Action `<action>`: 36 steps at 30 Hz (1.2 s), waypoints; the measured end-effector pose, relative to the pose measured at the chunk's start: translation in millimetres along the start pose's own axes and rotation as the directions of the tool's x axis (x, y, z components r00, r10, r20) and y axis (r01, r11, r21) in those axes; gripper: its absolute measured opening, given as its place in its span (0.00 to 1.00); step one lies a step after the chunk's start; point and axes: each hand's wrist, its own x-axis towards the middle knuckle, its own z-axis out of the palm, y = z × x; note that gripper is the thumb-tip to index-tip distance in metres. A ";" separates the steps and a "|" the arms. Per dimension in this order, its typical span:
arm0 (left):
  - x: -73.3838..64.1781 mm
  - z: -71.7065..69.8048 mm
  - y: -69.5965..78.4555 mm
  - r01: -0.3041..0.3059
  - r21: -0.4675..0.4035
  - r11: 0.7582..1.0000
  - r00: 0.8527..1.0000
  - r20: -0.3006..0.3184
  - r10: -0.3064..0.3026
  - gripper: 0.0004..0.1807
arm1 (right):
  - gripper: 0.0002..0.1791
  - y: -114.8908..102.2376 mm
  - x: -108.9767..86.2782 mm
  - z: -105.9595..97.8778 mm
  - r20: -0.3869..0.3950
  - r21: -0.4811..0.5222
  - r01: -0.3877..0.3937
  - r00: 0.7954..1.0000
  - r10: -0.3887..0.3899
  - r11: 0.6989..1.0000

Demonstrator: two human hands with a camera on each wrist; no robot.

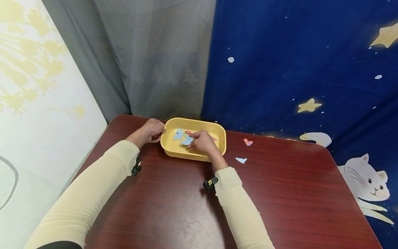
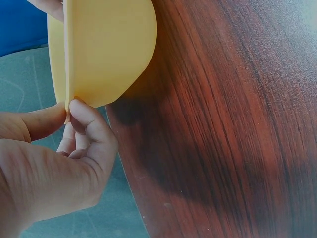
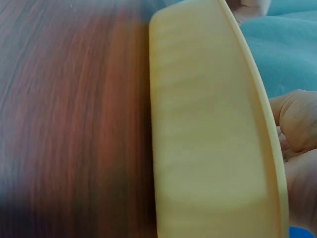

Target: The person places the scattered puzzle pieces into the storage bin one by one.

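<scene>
A yellow plastic tub [image 1: 194, 156] stands near the table's back edge. My left hand [image 1: 153, 129] pinches its left rim between thumb and fingers, clearly seen in the left wrist view [image 2: 69, 148]. Inside the tub lie a light-blue paper piece [image 1: 178, 134], a red piece [image 1: 188, 132] and, on the right, a pink piece [image 1: 214, 138]. My right hand [image 1: 202, 142] reaches over the front rim into the tub, its fingertips right at another light-blue piece [image 1: 186, 140]. Whether they pinch that piece I cannot tell; in the right wrist view the tub's wall [image 3: 208, 124] hides the fingertips.
On the dark red wooden table [image 1: 295, 190], right of the tub, lie a red cut-out piece [image 1: 248, 142] and a small light-blue piece [image 1: 241, 160]. Grey [image 1: 161, 52] and blue star-patterned curtains [image 1: 280, 69] hang behind the table. A white panel [image 1: 37, 121] stands at the left.
</scene>
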 end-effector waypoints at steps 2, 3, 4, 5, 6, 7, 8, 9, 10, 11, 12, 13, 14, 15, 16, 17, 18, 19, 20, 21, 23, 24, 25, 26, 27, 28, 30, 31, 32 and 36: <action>0.4 -0.1 0.0 0.002 -0.001 1.000 1.000 0.000 -0.002 0.17 | 0.22 -0.7 2.2 4.8 0.029 -0.002 0.007 1.000 -0.007 1.000; 0.3 0.0 0.1 0.003 -0.004 1.000 1.000 0.001 -0.003 0.17 | 0.22 -1.3 3.2 7.1 0.041 -0.011 0.011 0.999 -0.011 1.000; 0.2 -0.1 0.2 0.003 -0.006 1.000 1.000 0.002 -0.003 0.17 | 0.22 -2.1 4.1 9.2 0.053 -0.026 0.017 0.998 -0.016 1.000; -0.2 -0.2 0.2 0.001 -0.007 1.000 1.000 0.006 -0.001 0.17 | 0.21 -3.0 5.1 11.2 0.064 -0.044 0.026 0.998 -0.023 0.999; -0.3 -0.3 0.3 0.000 -0.007 1.000 1.000 0.008 0.000 0.17 | 0.21 -3.9 6.2 13.1 0.074 -0.061 0.034 0.997 -0.030 0.998; -0.4 -0.1 0.2 -0.002 -0.008 1.000 1.000 0.011 0.002 0.18 | 0.20 -4.7 7.1 14.9 0.081 -0.085 0.044 0.996 -0.037 0.995; -0.5 -0.1 0.1 -0.003 -0.010 1.000 1.000 0.012 0.003 0.18 | 0.20 -5.6 8.0 16.5 0.086 -0.112 0.051 0.995 -0.042 0.992; -0.5 0.0 0.0 -0.005 -0.009 1.000 1.000 0.015 0.005 0.18 | 0.19 -6.6 9.1 18.1 0.088 -0.133 0.055 0.995 -0.044 0.990; -0.5 -0.1 0.0 -0.007 -0.007 1.000 1.000 0.016 0.007 0.18 | 0.19 -7.2 10.4 19.6 0.089 -0.155 0.059 0.995 -0.045 0.986; -0.4 0.0 -0.1 -0.009 -0.006 1.000 1.000 0.016 0.009 0.19 | 0.18 -7.8 11.6 21.0 0.090 -0.166 0.060 0.995 -0.046 0.984; -0.5 0.1 0.1 -0.008 -0.006 1.000 1.000 0.014 0.008 0.19 | 0.18 -8.1 12.9 22.4 0.091 -0.180 0.063 0.995 -0.047 0.982; -0.4 0.0 0.2 -0.009 -0.006 1.000 1.000 0.015 0.009 0.19 | 0.18 -8.5 13.9 23.7 0.092 -0.199 0.065 0.995 -0.048 0.978; -0.6 0.0 0.2 -0.010 -0.006 1.000 1.000 0.017 0.010 0.19 | 0.17 -8.5 15.2 25.0 0.094 -0.201 0.063 0.995 -0.045 0.978; -0.7 0.0 0.3 -0.009 -0.005 1.000 1.000 0.019 0.009 0.19 | 0.16 -8.5 16.4 26.3 0.095 -0.222 0.065 0.994 -0.045 0.973; -1.1 0.0 0.4 -0.009 -0.005 1.000 1.000 0.019 0.009 0.20 | 0.16 -8.6 17.4 27.5 0.096 -0.251 0.069 0.994 -0.047 0.966; -1.2 -0.1 0.4 -0.008 -0.005 1.000 1.000 0.018 0.008 0.19 | 0.15 -8.8 18.0 28.5 0.096 -0.276 0.072 0.994 -0.047 0.958; -1.4 -0.1 0.4 -0.007 -0.003 1.000 1.000 0.018 0.007 0.19 | 0.15 -8.9 18.8 29.6 0.095 -0.314 0.075 0.994 -0.048 0.946; -1.0 -0.2 0.1 -0.006 -0.003 1.000 1.000 0.017 0.006 0.19 | 0.14 -8.9 19.5 30.4 0.093 -0.356 0.080 0.994 -0.050 0.931; -1.0 -0.2 -0.1 -0.007 -0.001 1.000 1.000 0.017 0.007 0.19 | 0.14 -8.9 20.3 31.2 0.091 -0.396 0.083 0.995 -0.051 0.915; -0.7 -0.2 -0.3 -0.005 -0.001 1.000 1.000 0.013 0.005 0.19 | 0.14 -9.1 21.0 31.9 0.088 -0.444 0.088 0.995 -0.054 0.892; -0.4 -0.2 -0.4 -0.002 0.000 1.000 1.000 0.008 0.002 0.18 | 0.14 -9.6 21.8 32.8 0.086 -0.506 0.089 0.995 -0.053 0.858; -0.3 0.1 -0.4 0.000 -0.001 1.000 1.000 0.008 0.000 0.18 | 0.14 -9.8 22.0 33.2 0.087 -0.533 0.090 0.995 -0.051 0.842; -0.5 0.1 -0.3 0.001 -0.002 1.000 1.000 0.009 -0.001 0.18 | 0.14 -10.0 22.0 33.4 0.088 -0.553 0.090 0.995 -0.050 0.829; -0.7 0.3 -0.2 0.001 -0.002 1.000 1.000 0.010 -0.001 0.18 | 0.14 -10.3 22.0 33.5 0.090 -0.565 0.090 0.995 -0.047 0.820; -1.0 0.4 0.0 0.002 -0.005 1.000 1.000 0.009 -0.002 0.18 | 0.14 -10.7 21.7 33.3 0.090 -0.571 0.088 0.995 -0.044 0.817; -1.3 0.5 0.1 0.003 -0.006 1.000 1.000 0.009 -0.003 0.18 | 0.14 -11.1 21.3 32.9 0.091 -0.575 0.088 0.995 -0.043 0.813; -1.5 0.6 0.2 0.002 -0.008 1.000 1.000 0.007 -0.002 0.18 | 0.13 -11.9 20.5 31.6 0.088 -0.571 0.087 0.995 -0.045 0.816; -1.7 0.7 0.3 0.002 -0.008 1.000 1.000 0.005 -0.002 0.18 | 0.12 -12.6 19.8 30.5 0.087 -0.558 0.088 0.995 -0.047 0.825; -1.7 0.8 0.3 0.003 -0.009 1.000 1.000 0.005 -0.003 0.18 | 0.11 -13.4 19.0 29.3 0.082 -0.541 0.085 0.995 -0.048 0.837; -1.8 0.7 0.7 0.010 -0.008 1.000 1.000 -0.007 -0.010 0.17 | 0.09 -17.2 15.6 22.4 0.043 -0.399 0.044 0.999 -0.029 0.916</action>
